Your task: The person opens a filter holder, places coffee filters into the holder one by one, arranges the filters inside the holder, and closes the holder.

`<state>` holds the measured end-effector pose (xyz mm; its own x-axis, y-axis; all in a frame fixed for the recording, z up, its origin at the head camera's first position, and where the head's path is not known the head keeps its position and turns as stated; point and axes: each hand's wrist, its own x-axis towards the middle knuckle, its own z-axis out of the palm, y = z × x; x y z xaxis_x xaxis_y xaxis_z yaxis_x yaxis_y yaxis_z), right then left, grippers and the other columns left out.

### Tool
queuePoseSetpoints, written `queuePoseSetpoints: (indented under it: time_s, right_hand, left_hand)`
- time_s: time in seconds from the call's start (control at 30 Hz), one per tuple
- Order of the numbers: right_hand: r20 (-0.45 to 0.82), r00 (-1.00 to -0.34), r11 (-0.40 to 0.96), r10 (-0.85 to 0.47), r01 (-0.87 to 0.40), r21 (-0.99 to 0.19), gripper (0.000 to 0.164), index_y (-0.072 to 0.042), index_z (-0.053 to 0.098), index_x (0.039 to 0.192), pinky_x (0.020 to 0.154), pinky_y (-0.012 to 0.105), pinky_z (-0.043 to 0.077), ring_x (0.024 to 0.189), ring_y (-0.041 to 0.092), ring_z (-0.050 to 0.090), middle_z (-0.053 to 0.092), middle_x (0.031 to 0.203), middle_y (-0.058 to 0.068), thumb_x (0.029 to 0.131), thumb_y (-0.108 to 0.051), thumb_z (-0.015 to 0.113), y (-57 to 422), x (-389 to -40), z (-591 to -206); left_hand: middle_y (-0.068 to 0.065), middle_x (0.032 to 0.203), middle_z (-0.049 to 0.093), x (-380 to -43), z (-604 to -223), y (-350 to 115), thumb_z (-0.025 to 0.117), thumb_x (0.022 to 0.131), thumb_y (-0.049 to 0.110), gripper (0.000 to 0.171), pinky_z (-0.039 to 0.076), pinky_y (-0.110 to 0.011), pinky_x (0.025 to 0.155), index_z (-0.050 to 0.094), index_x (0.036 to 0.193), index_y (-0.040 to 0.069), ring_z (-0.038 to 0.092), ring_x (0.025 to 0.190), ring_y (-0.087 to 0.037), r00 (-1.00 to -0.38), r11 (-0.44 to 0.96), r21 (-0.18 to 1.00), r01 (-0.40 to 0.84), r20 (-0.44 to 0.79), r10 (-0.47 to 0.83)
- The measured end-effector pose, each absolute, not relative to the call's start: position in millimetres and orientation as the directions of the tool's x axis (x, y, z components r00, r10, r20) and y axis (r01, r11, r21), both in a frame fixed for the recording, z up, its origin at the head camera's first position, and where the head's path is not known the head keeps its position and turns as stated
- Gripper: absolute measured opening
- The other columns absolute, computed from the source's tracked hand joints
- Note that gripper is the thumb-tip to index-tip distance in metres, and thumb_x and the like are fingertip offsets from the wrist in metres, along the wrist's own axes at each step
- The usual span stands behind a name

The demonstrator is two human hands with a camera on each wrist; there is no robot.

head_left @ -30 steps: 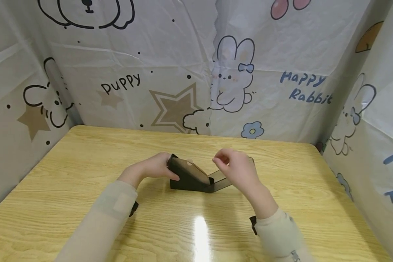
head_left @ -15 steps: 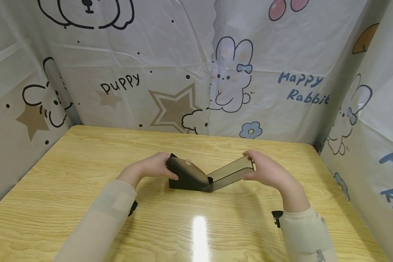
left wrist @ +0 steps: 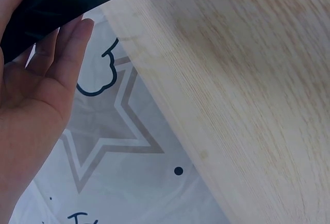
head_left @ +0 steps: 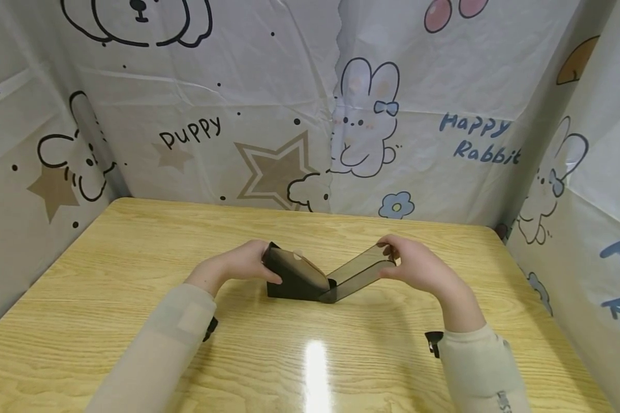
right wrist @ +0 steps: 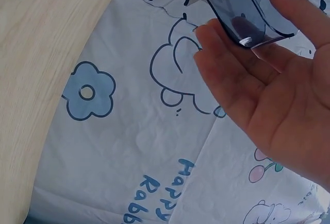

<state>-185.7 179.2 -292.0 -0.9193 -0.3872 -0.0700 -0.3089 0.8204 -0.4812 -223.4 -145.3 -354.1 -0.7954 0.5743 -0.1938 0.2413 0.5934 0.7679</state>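
A black wedge-sided box [head_left: 291, 284] rests on the table, its sloping top facing up and right. Brown material [head_left: 307, 268] shows in its opening. From its low right end a smoky see-through lid [head_left: 359, 280] swings out, tilted upward to the right. My left hand [head_left: 245, 261] grips the box's tall left end, thumb on the near side; the left wrist view shows the fingers [left wrist: 72, 44] along the dark wall. My right hand [head_left: 421, 267] holds the lid's free end between thumb and fingers, and in the right wrist view that end lies within the palm [right wrist: 278, 90].
The wooden table [head_left: 160, 235] extends around the box on every side. Behind it hangs a white printed sheet [head_left: 268, 86], with further sheets at left and right. Dark wrist straps [head_left: 434, 343] show below the forearms.
My right hand has moved from pinched fingers over the lid out to its free end and taken hold of it, then shifted slightly left. My left hand stays on the box.
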Motion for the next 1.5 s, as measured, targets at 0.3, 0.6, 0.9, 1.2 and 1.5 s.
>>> queuePoseSetpoints:
  time_s: [0.3, 0.6, 0.9, 1.2, 1.5]
  right_hand:
    - [-0.015, -0.915, 0.765, -0.403, -0.328, -0.554, 0.052, 0.000, 0.046, 0.130, 0.090, 0.046, 0.046, 0.108, 0.031, 0.056, 0.061, 0.114, 0.016, 0.084, -0.013, 0.067, 170.2, -187.3, -294.3]
    - [0.034, -0.920, 0.628, -0.391, -0.294, -0.721, 0.055, -0.001, 0.043, 0.134, 0.092, 0.041, 0.047, 0.107, 0.027, 0.054, 0.056, 0.114, 0.015, 0.085, -0.011, 0.067, 153.6, -189.1, -308.1]
    - [0.023, -0.932, 0.582, -0.361, -0.245, -0.776, 0.057, -0.005, 0.040, 0.135, 0.086, 0.038, 0.051, 0.105, 0.029, 0.058, 0.057, 0.113, 0.016, 0.086, -0.014, 0.068, 136.0, -189.8, -322.5]
    - [0.004, -0.936, 0.621, -0.353, -0.238, -0.747, 0.041, -0.005, 0.050, 0.117, 0.096, 0.045, 0.045, 0.109, 0.031, 0.057, 0.062, 0.112, 0.013, 0.084, -0.020, 0.070, 116.6, -190.8, -340.3]
    - [-0.003, -0.933, 0.634, -0.361, -0.243, -0.735, 0.049, -0.003, 0.050, 0.123, 0.099, 0.044, 0.043, 0.113, 0.030, 0.056, 0.061, 0.118, 0.015, 0.082, -0.018, 0.072, 106.1, -191.1, -348.4]
  left_hand:
    - [-0.006, 0.096, 0.068, -224.0, -356.5, -145.8, 0.073, 0.079, 0.010, 0.023, 0.049, -0.028, 0.076, 0.064, 0.099, 0.005, 0.059, 0.080, -0.009, -0.795, 0.585, 0.770, 0.256, -0.176, 0.580]
    - [-0.007, 0.101, 0.068, -222.8, -359.1, -146.4, 0.073, 0.080, 0.012, 0.025, 0.049, -0.031, 0.082, 0.063, 0.103, 0.005, 0.060, 0.087, -0.011, -0.796, 0.581, 0.779, 0.236, -0.188, 0.575]
    - [-0.007, 0.099, 0.068, -222.4, -359.7, -146.6, 0.073, 0.080, 0.011, 0.025, 0.049, -0.030, 0.080, 0.064, 0.102, 0.005, 0.060, 0.085, -0.010, -0.800, 0.580, 0.780, 0.235, -0.183, 0.571]
    - [-0.007, 0.101, 0.068, -224.0, -361.8, -146.6, 0.074, 0.080, 0.013, 0.028, 0.049, -0.031, 0.082, 0.063, 0.104, 0.005, 0.061, 0.087, -0.011, -0.804, 0.584, 0.774, 0.243, -0.177, 0.568]
    - [-0.007, 0.099, 0.068, -224.0, -362.0, -146.9, 0.073, 0.080, 0.012, 0.027, 0.049, -0.028, 0.079, 0.063, 0.103, 0.005, 0.060, 0.084, -0.010, -0.803, 0.576, 0.783, 0.236, -0.176, 0.569]
